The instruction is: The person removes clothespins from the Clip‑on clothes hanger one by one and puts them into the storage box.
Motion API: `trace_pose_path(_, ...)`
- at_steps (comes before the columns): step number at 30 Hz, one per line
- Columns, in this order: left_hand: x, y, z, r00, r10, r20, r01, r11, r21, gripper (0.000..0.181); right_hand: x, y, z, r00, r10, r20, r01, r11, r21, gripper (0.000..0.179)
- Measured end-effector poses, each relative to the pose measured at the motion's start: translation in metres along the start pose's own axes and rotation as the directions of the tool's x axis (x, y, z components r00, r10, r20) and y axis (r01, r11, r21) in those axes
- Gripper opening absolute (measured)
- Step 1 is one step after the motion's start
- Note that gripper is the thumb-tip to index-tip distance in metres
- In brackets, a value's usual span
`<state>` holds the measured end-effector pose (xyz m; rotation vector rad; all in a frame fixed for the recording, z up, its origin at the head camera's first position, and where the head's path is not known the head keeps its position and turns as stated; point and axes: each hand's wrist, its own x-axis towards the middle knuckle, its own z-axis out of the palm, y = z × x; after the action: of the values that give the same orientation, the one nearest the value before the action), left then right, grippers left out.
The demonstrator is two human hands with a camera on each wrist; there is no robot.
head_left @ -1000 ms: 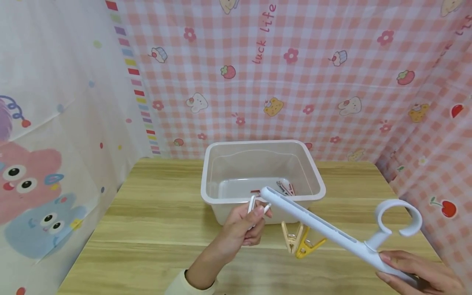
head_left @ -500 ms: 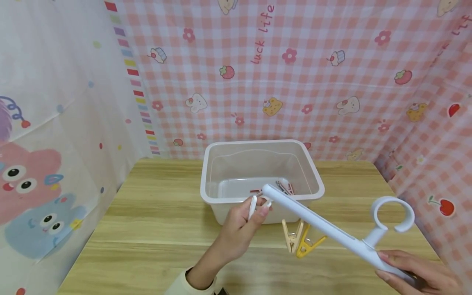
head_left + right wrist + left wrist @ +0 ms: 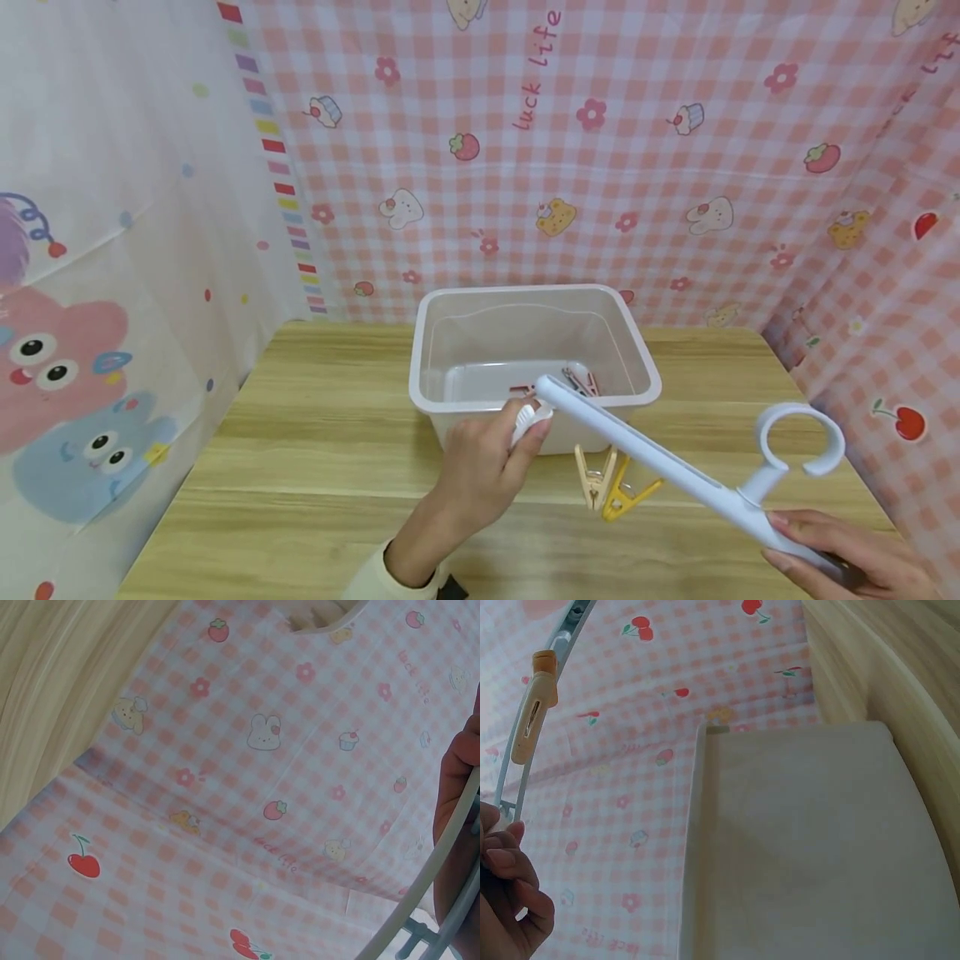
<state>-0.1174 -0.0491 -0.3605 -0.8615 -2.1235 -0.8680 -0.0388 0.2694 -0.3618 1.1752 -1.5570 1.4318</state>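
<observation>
A white clothespin [image 3: 523, 423] is pinched between the thumb and fingers of my left hand [image 3: 480, 475], right at the end of a pale blue hanger bar [image 3: 645, 454]. Whether its jaws are on the bar is hidden. My right hand [image 3: 862, 546] grips the bar's other end, below its open ring hook. From the bar's underside hang a beige clothespin [image 3: 595, 482] and a yellow clothespin [image 3: 628, 495]. The left wrist view shows my left hand [image 3: 510, 881] at the slotted bar's end, near the beige clothespin [image 3: 531, 724].
A beige plastic bin [image 3: 422, 396] stands on the wooden table [image 3: 300, 467] just behind my left hand. Several reddish and grey clothespins [image 3: 579, 382] lie on its floor. Printed cloth [image 3: 480, 192] hangs behind the table and at both sides.
My left hand has turned and moved slightly, bringing the white clothespin up against the bar's end. The clothespin's handles look closer together. The hanger has shifted a little to the left at its hook.
</observation>
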Motion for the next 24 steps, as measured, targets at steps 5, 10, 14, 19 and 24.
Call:
trace_pose_path(5,-0.001,-0.001,0.002,0.999,0.036,-0.037,-0.034,0.998,0.044,0.052,0.001,0.0,0.001,1.0,-0.013,-0.004,0.013,1.0,-0.016,0.029)
trace_pose_path(10,-0.001,0.0,0.002,0.999,0.019,-0.033,-0.019,1.0,0.018,0.05,-0.001,0.0,-0.001,1.0,-0.018,0.005,0.018,0.999,-0.047,0.029)
trace_pose_path(14,-0.001,0.001,0.001,1.0,-0.029,0.006,0.029,0.996,-0.082,0.04,-0.006,0.002,-0.004,1.0,-0.01,0.011,0.01,0.997,-0.082,0.03)
trace_pose_path(19,0.0,0.003,-0.001,0.984,-0.129,0.122,0.167,0.904,-0.394,0.017,-0.012,0.004,-0.009,1.0,-0.01,0.017,0.011,0.997,-0.071,0.029)
trace_pose_path(24,0.001,0.004,-0.002,0.953,-0.179,0.244,0.297,0.709,-0.64,0.017,-0.015,0.002,-0.011,0.999,0.027,0.031,-0.025,0.998,-0.057,0.03)
